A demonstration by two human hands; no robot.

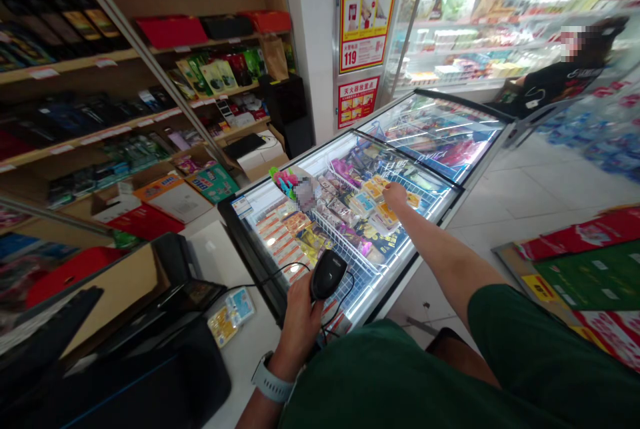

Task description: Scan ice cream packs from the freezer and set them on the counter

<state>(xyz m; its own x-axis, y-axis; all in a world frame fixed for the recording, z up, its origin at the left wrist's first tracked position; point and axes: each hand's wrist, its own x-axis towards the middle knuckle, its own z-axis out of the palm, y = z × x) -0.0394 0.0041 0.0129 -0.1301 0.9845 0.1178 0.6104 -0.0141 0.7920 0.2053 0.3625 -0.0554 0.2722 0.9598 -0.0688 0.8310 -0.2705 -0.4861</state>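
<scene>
The left hand [303, 302] and right hand [396, 197] are at a glass-topped freezer [250, 252]. The left wraps around a black scanner [329, 274]; the right is at yellow packets [375, 187] near the freezer's middle, its grip impossible to tell.

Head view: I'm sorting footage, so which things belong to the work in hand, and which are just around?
Apparently in use:
black scanner, in left hand
yellow packets, by right hand

Seemingly just around:
teal carton
poster showing 119
</scene>
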